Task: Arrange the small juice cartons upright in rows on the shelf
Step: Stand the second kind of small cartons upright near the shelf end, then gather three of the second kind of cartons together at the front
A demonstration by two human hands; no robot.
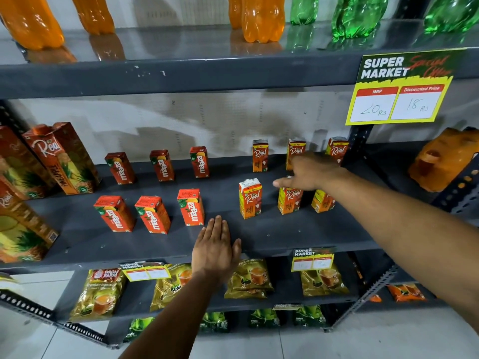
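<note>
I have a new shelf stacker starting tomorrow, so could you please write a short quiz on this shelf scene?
1. How many small Maaza cartons stand on the middle shelf?
2. True or false: the left hand holds a carton.
3. Which is the right hand nearest? A) front Real cartons B) Pineapple carton C) tea packets

Key:
1. Six, in two rows of three.
2. False; it lies flat and open at the shelf's front edge.
3. A; it hovers over them with fingers spread, gripping nothing.
</note>
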